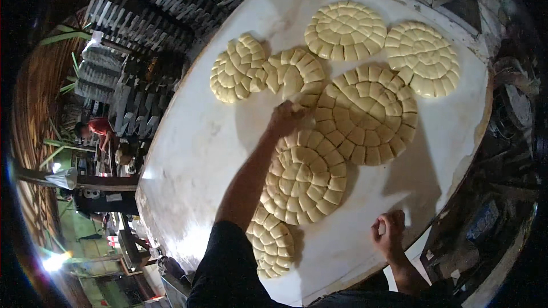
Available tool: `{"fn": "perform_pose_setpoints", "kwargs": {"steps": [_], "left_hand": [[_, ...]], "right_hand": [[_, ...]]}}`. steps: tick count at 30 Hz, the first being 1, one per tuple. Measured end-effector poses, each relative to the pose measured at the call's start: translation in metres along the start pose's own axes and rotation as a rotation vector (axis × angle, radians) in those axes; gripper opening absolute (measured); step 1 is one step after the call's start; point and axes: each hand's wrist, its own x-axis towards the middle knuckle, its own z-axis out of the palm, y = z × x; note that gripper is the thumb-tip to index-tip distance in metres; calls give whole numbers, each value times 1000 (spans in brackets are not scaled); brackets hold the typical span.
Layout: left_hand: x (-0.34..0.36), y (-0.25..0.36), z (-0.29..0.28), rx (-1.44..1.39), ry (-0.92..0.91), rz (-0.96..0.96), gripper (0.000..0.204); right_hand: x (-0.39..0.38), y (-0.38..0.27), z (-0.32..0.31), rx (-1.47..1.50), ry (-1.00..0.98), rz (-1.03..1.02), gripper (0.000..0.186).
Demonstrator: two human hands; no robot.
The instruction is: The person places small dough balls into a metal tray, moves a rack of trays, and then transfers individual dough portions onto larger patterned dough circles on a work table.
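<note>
My left hand [287,118] reaches over the table with its fingers closed at the near edge of a partly broken dough round [295,75]. What they pinch, if anything, is hidden by the hand. A large dough round [368,115], scored into many small pieces, lies just right of that hand. Another scored round [305,177] lies partly behind my left forearm. By the table's near right edge, my right hand [389,234] is held with curled fingers, and nothing shows in it.
More scored dough rounds lie on the white table [194,137]: one at the far left [237,68], one at the far side [346,30], one at the far right [423,59], one near my left elbow [269,245]. Stacked metal trays [145,14] stand beyond. A person in red [100,128] is at far left.
</note>
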Motion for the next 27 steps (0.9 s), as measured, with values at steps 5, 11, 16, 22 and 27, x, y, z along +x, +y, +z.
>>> {"fn": "perform_pose_setpoints", "kwargs": {"steps": [5,11,16,22,27], "left_hand": [[-13,-98,-103,-420,-170,-222,21],[-163,-139,-140,-311,-147,-491,20],[-358,-65,-124,-1056,44,-343,28],[-596,56,-45,-922,96,-389,69],[-739,77,-12,-616,289,-214,73]], "right_hand": [[-7,4,4,56,-51,-33,27],[-7,8,14,49,51,-45,21],[-2,7,5,37,112,-103,14],[-77,-178,42,858,-506,-163,35],[-208,-325,58,980,-710,-314,29]]}}
